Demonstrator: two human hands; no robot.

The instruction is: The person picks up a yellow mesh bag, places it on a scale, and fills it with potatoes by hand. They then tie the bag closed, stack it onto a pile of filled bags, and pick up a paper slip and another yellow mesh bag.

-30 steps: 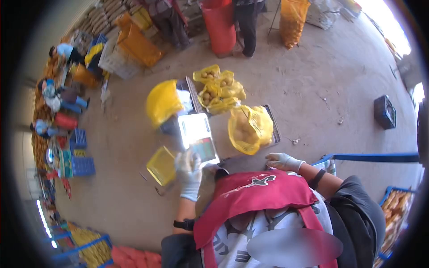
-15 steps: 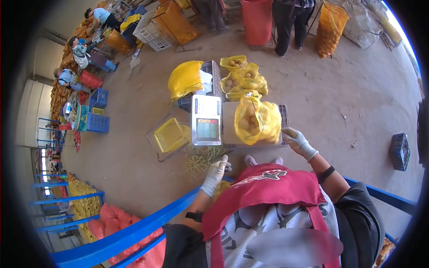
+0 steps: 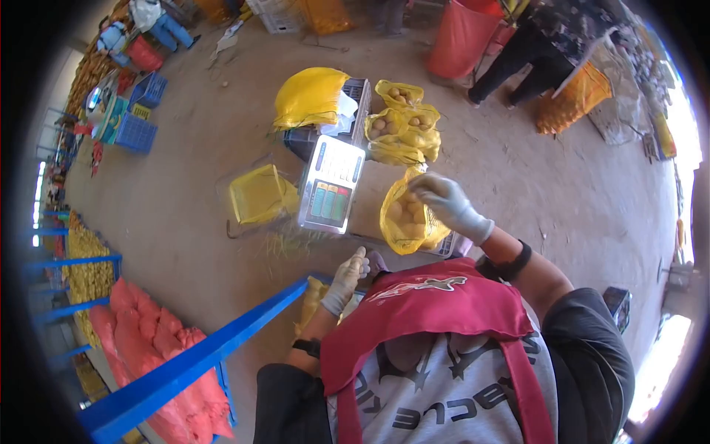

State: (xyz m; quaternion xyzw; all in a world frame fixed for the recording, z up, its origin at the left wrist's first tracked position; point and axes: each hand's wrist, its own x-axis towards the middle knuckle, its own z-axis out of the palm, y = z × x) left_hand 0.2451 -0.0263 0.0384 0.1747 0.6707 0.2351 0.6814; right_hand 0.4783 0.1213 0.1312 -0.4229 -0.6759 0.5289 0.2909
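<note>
A yellow mesh bag of potatoes (image 3: 403, 214) stands on the scale platform (image 3: 372, 207), its mouth gathered toward the top. My gloved right hand (image 3: 447, 203) is at the bag's upper right edge, with bent fingers closed on the mesh. To the left of the bag is the scale's display panel (image 3: 330, 185), with a lit screen. My gloved left hand (image 3: 346, 281) is below the panel, apart from the bag. Its fingers are curled with the thumb up, and whatever lies inside them is hidden.
Several filled yellow mesh bags (image 3: 403, 122) lie beyond the scale. A stack of yellow bags (image 3: 310, 98) rests on a crate (image 3: 359, 111). To the left stands a yellow-lined frame (image 3: 259, 194). A blue rail (image 3: 200, 355) runs beside me, near red sacks (image 3: 159, 348). Another person (image 3: 543, 55) stands far right.
My right hand has moved left and up from beside the bag onto its upper edge. The bag's top has tipped toward me. My left hand has shifted slightly, and the view has turned.
</note>
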